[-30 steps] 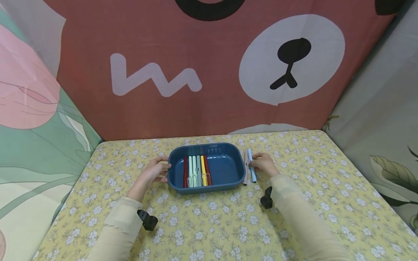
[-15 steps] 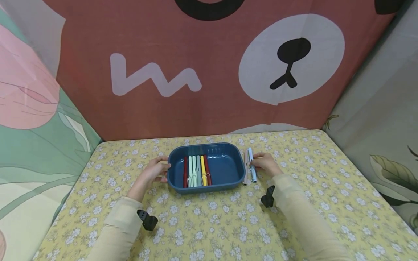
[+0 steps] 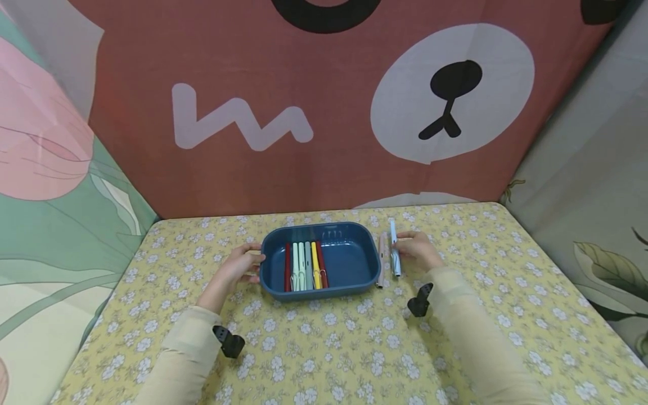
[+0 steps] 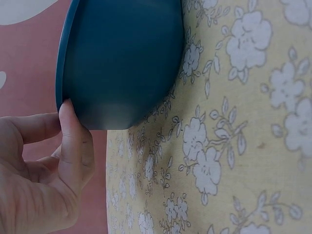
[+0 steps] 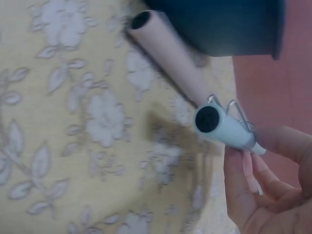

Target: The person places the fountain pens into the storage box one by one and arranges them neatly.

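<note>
In the head view, my left hand (image 3: 238, 266) holds the left end of a dark blue tray (image 3: 349, 289), thumb and finger at its rim. The left wrist view shows the same grip on the tray's wall (image 4: 122, 63). My right hand (image 3: 417, 251) pinches a pale blue pen (image 3: 395, 253) with a wire clip, just right of the tray. Seen from the right wrist, that pen (image 5: 229, 129) is lifted off the cloth, end toward the camera. A pinkish pen (image 3: 381, 261) lies against the tray's right side.
Several pens lie side by side in the tray's left half: a dark red pen (image 3: 287, 267) at the left, pale green ones, a grey-green one, a yellow pen (image 3: 316, 265) and another red pen (image 3: 322, 264). A yellow floral cloth (image 3: 329, 349) covers the table, with printed curtains behind.
The right hand has moved right and away from me, taking the pale blue pen off the table and apart from the pinkish pen. The left hand and tray stay put.
</note>
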The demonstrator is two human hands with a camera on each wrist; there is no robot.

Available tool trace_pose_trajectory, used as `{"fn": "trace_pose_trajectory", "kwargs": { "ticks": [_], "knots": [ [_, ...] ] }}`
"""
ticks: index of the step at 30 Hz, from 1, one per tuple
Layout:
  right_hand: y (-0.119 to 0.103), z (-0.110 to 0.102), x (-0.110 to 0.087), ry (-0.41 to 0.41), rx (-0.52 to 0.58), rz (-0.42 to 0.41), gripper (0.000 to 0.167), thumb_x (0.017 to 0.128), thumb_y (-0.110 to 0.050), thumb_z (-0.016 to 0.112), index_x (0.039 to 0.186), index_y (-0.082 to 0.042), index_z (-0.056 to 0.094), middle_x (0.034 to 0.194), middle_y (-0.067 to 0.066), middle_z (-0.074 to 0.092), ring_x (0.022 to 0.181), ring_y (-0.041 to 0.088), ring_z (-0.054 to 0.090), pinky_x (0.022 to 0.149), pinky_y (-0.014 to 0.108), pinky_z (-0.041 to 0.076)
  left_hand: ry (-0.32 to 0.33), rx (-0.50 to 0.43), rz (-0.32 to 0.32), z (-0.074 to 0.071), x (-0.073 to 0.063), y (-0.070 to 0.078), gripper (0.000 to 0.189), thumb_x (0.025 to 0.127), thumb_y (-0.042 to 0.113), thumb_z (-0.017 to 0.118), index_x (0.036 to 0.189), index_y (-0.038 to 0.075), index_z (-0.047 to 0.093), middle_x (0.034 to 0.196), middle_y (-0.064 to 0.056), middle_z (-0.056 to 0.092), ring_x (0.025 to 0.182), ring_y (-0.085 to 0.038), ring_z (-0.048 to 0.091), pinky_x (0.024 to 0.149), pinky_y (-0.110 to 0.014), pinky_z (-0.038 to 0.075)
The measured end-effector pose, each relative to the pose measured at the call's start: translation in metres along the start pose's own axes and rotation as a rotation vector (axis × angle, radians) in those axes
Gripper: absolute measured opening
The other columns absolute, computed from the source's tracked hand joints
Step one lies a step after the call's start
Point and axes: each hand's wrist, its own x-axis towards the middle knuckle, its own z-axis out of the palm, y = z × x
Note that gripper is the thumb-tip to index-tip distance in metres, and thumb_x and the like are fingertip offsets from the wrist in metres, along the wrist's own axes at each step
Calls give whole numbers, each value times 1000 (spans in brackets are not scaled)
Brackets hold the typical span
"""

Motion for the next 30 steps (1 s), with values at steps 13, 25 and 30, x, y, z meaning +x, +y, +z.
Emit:
{"fn": "trace_pose_trajectory", "kwargs": {
  "ticks": [13,25,30],
  "knots": [
    [-22,-8,-6,1,29,-9,55,97,-15,53,145,2,34,118,12,58,86,6,61,106,43,44,-6,-5,4,0,0,0,49,99,18,48,144,4,33,99,-8,58,72,-10,56,60,-24,55],
    [-42,-2,-8,-41,189,-10,59,95,-9,54,147,2,29,95,-3,61,75,-2,60,87,21,54,-15,-18,4,-1,0,0,49,100,17,47,144,4,33,100,-8,55,70,-9,54,59,-23,54],
    [-50,5,-10,-62,236,-20,58,94,-7,55,146,2,31,79,-12,60,71,-2,62,72,15,54,-17,-22,1,-2,0,0,48,99,17,48,144,4,34,97,-6,56,70,-9,55,59,-23,54]
  ]
}}
